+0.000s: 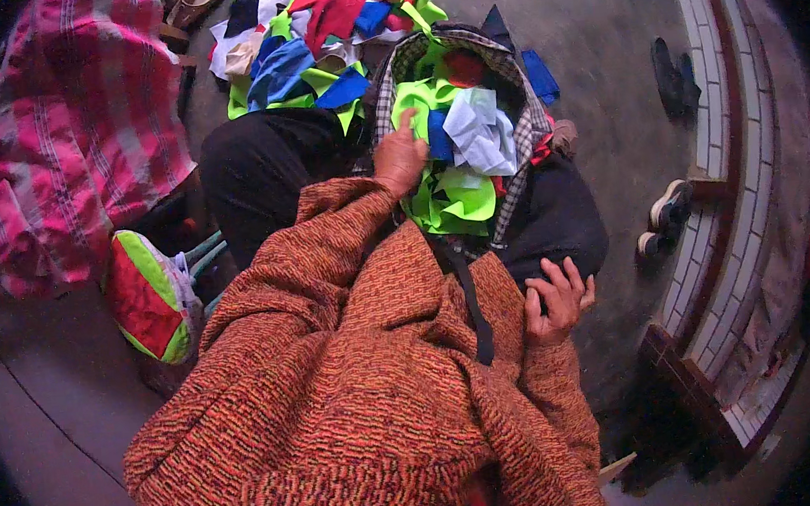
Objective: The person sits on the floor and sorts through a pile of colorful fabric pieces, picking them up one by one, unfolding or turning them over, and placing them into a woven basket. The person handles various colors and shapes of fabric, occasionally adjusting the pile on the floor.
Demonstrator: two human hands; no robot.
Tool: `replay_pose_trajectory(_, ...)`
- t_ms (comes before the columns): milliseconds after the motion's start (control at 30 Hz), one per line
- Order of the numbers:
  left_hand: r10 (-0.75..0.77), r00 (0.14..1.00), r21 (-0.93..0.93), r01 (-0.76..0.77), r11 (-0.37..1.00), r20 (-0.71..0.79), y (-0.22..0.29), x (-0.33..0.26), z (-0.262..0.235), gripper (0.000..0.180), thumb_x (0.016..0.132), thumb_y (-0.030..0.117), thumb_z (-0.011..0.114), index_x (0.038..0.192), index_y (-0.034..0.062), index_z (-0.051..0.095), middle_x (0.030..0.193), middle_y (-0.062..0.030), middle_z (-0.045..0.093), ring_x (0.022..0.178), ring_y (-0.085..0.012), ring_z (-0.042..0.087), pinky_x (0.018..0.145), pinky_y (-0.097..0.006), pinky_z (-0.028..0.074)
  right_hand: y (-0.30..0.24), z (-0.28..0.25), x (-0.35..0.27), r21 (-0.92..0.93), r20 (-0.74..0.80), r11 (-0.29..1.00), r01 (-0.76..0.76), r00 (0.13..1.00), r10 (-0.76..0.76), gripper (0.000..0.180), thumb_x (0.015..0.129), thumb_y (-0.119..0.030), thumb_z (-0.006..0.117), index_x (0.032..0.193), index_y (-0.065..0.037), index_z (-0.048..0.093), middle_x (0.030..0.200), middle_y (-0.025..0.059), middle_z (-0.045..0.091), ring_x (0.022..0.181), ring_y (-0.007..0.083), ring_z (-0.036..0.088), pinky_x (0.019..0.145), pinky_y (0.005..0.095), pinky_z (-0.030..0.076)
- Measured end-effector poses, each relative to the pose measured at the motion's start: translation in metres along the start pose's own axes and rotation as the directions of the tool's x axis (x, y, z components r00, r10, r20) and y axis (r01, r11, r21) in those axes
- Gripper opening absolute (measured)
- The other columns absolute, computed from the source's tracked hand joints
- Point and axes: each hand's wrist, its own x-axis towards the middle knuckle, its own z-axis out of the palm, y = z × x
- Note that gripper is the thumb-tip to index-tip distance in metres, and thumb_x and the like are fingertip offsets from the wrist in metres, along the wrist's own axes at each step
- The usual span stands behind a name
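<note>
In my lap an opened bag with a black-and-white checked lining [521, 196] holds fabric scraps: neon green cloth [449, 213], a pale white-blue piece [481, 133] and bits of blue and red. My left hand [400, 161] is closed at the bag's left rim, one finger lying over its inner side against the green cloth. Part of its grip is hidden. Near my right knee, my right hand [557, 300] rests palm up, fingers loosely bent and apart, holding nothing. A dark strap [476, 314] hangs from the bag onto my orange-brown knitted garment.
A heap of colourful scraps [313, 46] lies on the floor beyond my left knee. Pink checked cloth [82, 136] hangs at the left, above a stuffed patchwork piece [150, 297]. Shoes [666, 215] stand at the right by a white-tiled step [706, 67].
</note>
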Motion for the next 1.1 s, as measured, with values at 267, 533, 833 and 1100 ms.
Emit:
replay_pose_trajectory(267, 0.358, 0.815, 0.481, -0.564, 0.671, 0.456, -0.034, 0.020, 0.088, 0.048, 0.074, 0.024, 0.059, 0.120, 0.0267, 0.048, 0.131, -0.0114, 0.032, 0.121, -0.0416, 0.030, 0.076, -0.063, 0.043, -0.001, 0.000, -0.005, -0.025, 0.065, 0.999, 0.029, 0.997, -0.028, 0.008, 0.075, -0.022, 0.058, 0.080, -0.019, 0.064, 0.110, -0.0001, 0.059, 0.116, 0.0239, 0.043, 0.103, 0.0507, 0.012)
replay_pose_trajectory(533, 0.242, 0.766, 0.415, -0.552, 0.723, 0.596, -0.076, 0.030, 0.111, 0.026, 0.075, 0.024, 0.055, 0.092, 0.0066, 0.065, 0.103, -0.0080, 0.055, 0.100, -0.0322, 0.046, 0.070, -0.043, 0.051, 0.001, -0.002, 0.002, -0.039, 0.083, 0.998, 0.053, 0.995, -0.049, 0.012, 0.075, -0.023, 0.055, 0.079, -0.018, 0.064, 0.108, 0.0009, 0.060, 0.116, 0.0250, 0.043, 0.103, 0.0504, 0.011)
replay_pose_trajectory(833, 0.413, 0.725, 0.432, -0.671, 0.603, 0.550, 0.026, 0.033, 0.012, 0.020, 0.075, 0.031, 0.057, 0.084, 0.0135, 0.063, 0.081, -0.0078, 0.061, 0.073, -0.0273, 0.063, 0.056, -0.044, 0.048, -0.007, 0.000, 0.005, -0.040, 0.013, 0.998, 0.058, 0.998, -0.057, 0.013, 0.076, -0.024, 0.053, 0.077, -0.018, 0.065, 0.109, -0.0009, 0.060, 0.115, 0.0231, 0.044, 0.103, 0.0490, 0.014)
replay_pose_trajectory(1100, 0.608, 0.787, 0.001, -0.611, 0.791, 0.111, 0.071, 0.039, -0.208, 0.039, 0.078, 0.024, 0.064, 0.111, 0.0075, 0.053, 0.108, -0.0146, 0.056, 0.101, -0.0270, 0.054, 0.087, -0.035, 0.042, -0.004, 0.003, 0.006, -0.036, 0.037, 0.997, 0.071, 0.997, -0.070, 0.012, 0.078, -0.025, 0.053, 0.079, -0.019, 0.064, 0.108, -0.0008, 0.060, 0.116, 0.0236, 0.044, 0.102, 0.0493, 0.015)
